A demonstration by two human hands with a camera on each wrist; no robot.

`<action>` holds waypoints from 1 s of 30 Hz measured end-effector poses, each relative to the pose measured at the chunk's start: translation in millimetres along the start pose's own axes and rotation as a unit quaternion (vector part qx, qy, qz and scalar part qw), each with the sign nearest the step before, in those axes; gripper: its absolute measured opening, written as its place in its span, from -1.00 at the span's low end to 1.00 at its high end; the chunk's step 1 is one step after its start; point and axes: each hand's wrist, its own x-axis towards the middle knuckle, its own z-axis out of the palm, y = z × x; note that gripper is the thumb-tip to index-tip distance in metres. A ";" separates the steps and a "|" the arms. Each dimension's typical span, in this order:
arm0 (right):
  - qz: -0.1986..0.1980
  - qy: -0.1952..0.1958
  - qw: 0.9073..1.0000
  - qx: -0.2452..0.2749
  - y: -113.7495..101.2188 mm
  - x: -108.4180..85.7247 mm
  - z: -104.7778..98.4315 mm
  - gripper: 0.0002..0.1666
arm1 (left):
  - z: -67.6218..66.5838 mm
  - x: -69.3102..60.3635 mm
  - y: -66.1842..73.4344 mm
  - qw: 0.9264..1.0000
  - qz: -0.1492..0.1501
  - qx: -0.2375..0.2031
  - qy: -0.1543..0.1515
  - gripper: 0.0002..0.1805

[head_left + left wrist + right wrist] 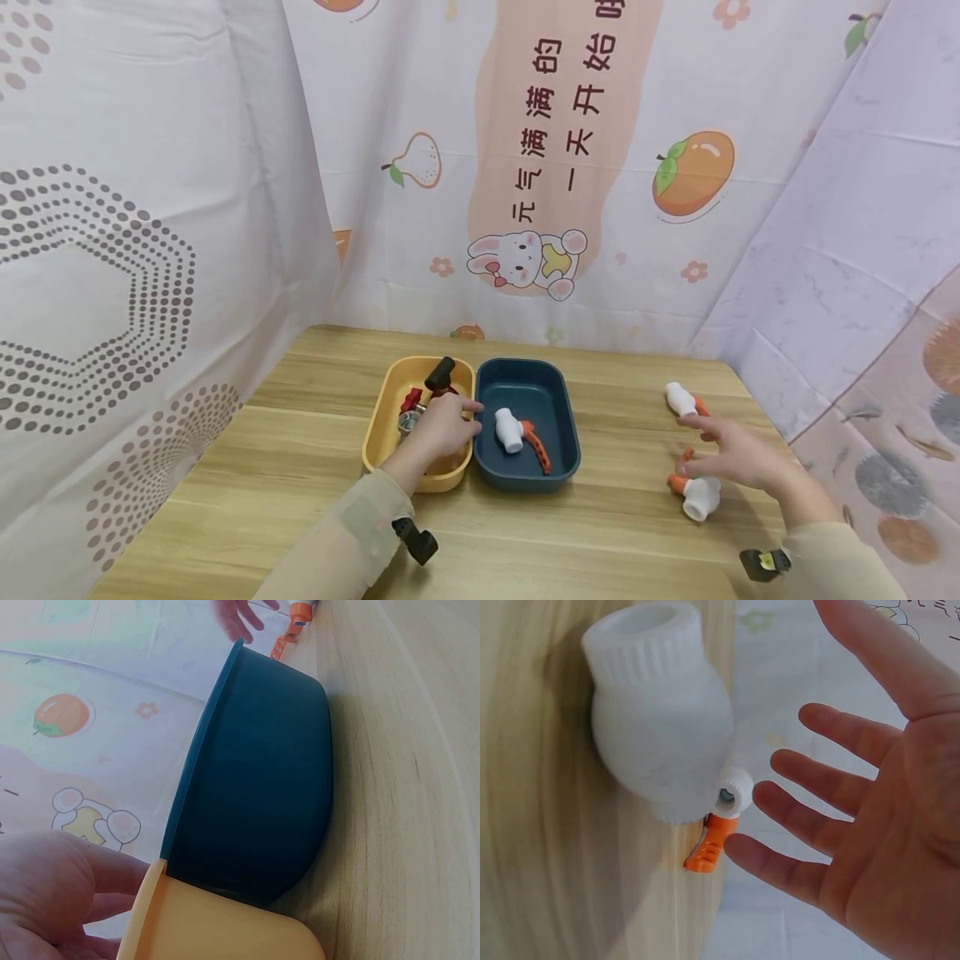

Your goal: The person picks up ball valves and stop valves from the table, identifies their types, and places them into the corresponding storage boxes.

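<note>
My left hand [447, 425] is over the yellow bin [375, 417], fingers reaching to the edge it shares with the blue bin [566, 400]. From the left wrist view, its fingers [120, 871] lie beside the yellow rim; whether they touch it I cannot tell. A white valve with an orange handle [510, 431] lies inside the blue bin. Over the right side of the table, my right hand [738, 454] hovers with fingers spread and holds nothing. Close to it lie a nearer white valve [660, 712] and a farther white valve [680, 398], both with orange parts.
Inside the yellow bin are a metal fitting with a red handle [411, 402] and a black-handled piece [440, 374], partly hidden by my left hand. Both bins stand side by side on the wooden table [622, 517]. Printed curtains [405, 250] hang at the back and sides.
</note>
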 end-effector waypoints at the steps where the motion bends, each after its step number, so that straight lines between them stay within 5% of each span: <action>1: 0.002 -0.005 1.000 -0.001 0.7 -1.0 0.4 0.02 | 0.3 0.2 -0.1 1.000 0.000 0.000 0.000 -0.61; 9: -0.018 -0.040 0.999 -0.001 5.6 -3.9 1.5 -0.05 | 0.5 1.0 0.4 1.000 -0.001 -0.004 0.003 -0.61; 20: 0.038 -0.088 0.994 0.045 11.7 -9.4 1.8 -0.10 | 0.5 -0.1 -0.2 1.000 0.005 -0.003 0.001 -0.61; 30: 0.012 -0.106 0.992 0.060 20.5 -11.3 2.1 -0.21 | 0.2 0.4 -1.1 1.000 0.013 -0.002 0.001 -0.61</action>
